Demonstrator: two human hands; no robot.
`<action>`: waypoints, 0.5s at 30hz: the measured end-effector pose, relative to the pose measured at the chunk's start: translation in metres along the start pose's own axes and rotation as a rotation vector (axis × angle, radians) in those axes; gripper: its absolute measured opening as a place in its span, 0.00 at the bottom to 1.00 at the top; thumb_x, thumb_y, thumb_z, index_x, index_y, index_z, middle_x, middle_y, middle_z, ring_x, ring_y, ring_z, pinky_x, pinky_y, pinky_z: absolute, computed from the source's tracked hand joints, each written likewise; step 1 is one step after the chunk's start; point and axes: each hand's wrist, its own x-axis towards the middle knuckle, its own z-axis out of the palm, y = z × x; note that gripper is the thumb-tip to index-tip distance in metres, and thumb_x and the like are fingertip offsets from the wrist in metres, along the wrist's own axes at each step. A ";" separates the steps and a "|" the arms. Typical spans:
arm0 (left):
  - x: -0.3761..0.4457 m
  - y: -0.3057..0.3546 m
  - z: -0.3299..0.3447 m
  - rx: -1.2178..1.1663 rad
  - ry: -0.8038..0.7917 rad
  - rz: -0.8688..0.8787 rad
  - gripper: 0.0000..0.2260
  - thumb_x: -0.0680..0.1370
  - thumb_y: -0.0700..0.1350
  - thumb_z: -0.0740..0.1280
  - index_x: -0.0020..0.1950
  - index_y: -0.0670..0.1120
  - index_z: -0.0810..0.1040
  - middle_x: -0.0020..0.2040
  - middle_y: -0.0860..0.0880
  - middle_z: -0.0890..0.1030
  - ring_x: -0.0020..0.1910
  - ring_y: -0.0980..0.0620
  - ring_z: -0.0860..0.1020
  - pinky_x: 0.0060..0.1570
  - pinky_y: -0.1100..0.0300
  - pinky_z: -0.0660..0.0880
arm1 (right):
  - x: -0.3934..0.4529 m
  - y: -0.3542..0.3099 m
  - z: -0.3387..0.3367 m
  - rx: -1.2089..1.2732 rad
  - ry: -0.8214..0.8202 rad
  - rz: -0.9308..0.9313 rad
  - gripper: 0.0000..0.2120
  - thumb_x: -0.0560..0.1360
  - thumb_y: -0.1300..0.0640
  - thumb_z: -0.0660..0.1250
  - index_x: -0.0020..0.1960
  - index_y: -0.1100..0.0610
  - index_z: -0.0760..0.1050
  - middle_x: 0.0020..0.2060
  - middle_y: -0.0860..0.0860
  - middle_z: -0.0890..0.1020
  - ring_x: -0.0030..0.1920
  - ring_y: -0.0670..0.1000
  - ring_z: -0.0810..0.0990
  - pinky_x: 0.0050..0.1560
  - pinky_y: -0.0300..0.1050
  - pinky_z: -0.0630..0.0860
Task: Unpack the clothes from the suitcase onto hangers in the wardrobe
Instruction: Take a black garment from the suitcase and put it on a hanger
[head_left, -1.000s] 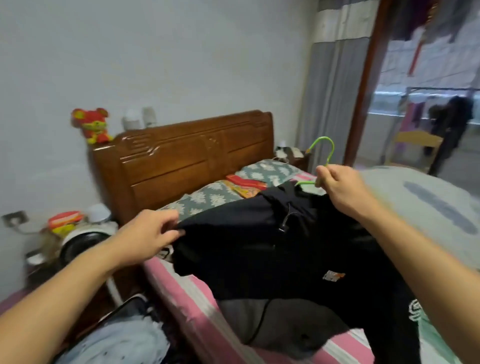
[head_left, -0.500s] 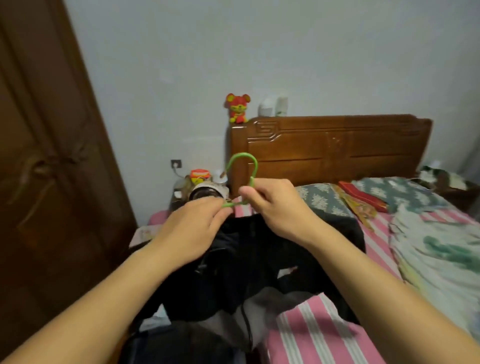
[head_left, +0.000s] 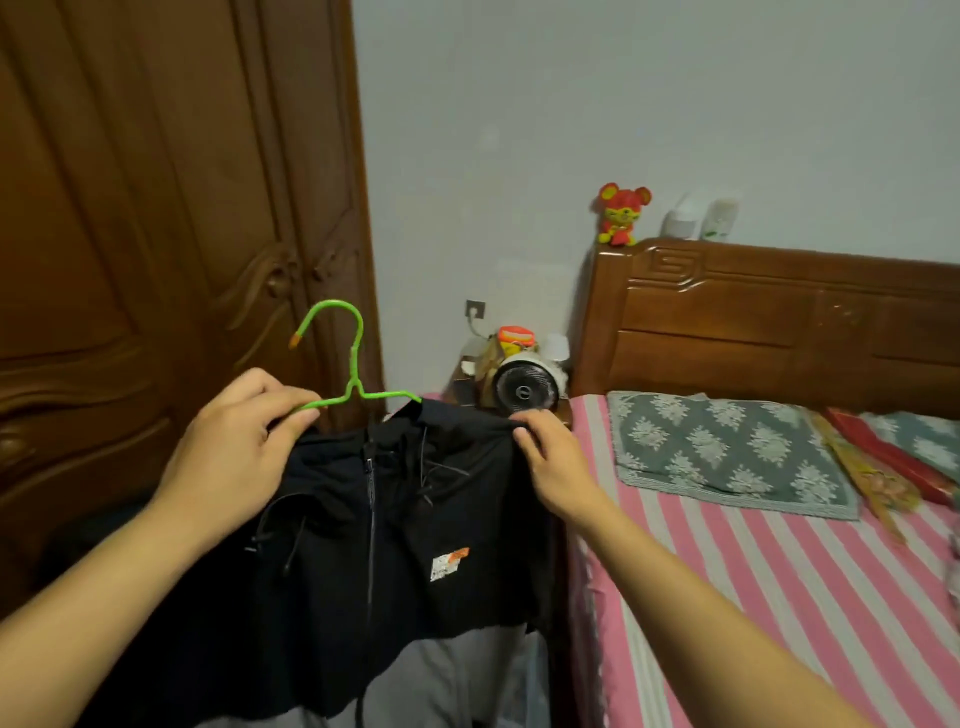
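A black zip jacket (head_left: 395, 525) with a grey lower part and a small orange-white chest patch hangs on a green wire hanger (head_left: 354, 358), held up in front of me. My left hand (head_left: 228, 447) grips the hanger's left arm together with the jacket's left shoulder. My right hand (head_left: 550, 452) pinches the jacket's right shoulder fabric. The hanger's hook stands upright, its tip pointing left toward the brown wooden wardrobe (head_left: 156, 260), whose doors are closed. The suitcase is hidden from view.
A bed (head_left: 779, 571) with a pink-striped sheet and a grey flowered pillow (head_left: 727, 452) fills the right. Its wooden headboard (head_left: 779, 322) carries a red toy mouse (head_left: 621, 213). A small fan (head_left: 524, 387) sits on the nightstand between wardrobe and bed.
The view has swung left from the bed to the wardrobe. The jacket has been lifted off the bed, and the hanger passed from my right hand to my left.
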 end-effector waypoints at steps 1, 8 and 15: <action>-0.006 -0.015 -0.008 0.029 0.003 -0.018 0.08 0.80 0.43 0.69 0.56 0.47 0.85 0.44 0.54 0.74 0.42 0.50 0.76 0.44 0.49 0.75 | 0.002 -0.008 0.014 0.063 -0.007 -0.046 0.08 0.82 0.55 0.62 0.56 0.53 0.79 0.51 0.50 0.81 0.54 0.48 0.78 0.58 0.43 0.71; -0.060 -0.094 -0.071 0.236 -0.083 -0.109 0.10 0.81 0.43 0.67 0.59 0.44 0.83 0.48 0.53 0.75 0.45 0.48 0.79 0.44 0.51 0.77 | 0.018 -0.054 0.078 0.215 -0.414 -0.199 0.14 0.82 0.51 0.62 0.51 0.59 0.82 0.45 0.51 0.83 0.50 0.49 0.81 0.57 0.48 0.74; -0.086 -0.110 -0.110 0.311 -0.115 -0.126 0.09 0.84 0.44 0.63 0.59 0.44 0.81 0.50 0.56 0.74 0.48 0.52 0.78 0.48 0.65 0.73 | 0.066 -0.105 0.099 0.431 -0.643 -0.225 0.15 0.82 0.55 0.61 0.43 0.59 0.81 0.36 0.49 0.82 0.39 0.46 0.78 0.44 0.42 0.73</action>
